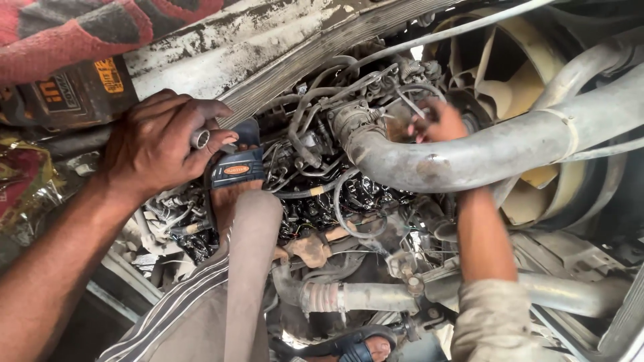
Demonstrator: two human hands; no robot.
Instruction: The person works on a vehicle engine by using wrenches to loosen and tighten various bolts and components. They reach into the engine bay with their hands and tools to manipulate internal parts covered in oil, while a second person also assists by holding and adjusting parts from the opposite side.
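Engine mid-strip, oily, pipes exposed. Left hand pinching steel socket. Right hand reaching behind grey intake pipe, finger state unclear. Fasteners seemingly remain.

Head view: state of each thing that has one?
left hand: shut on a silver socket
right hand: not in view
blue unit: against the left fingertips
co-worker's hand: reaching in behind the grey hose
grey hose: fitted, running across the engine
fan: blades sharp, apparently not turning
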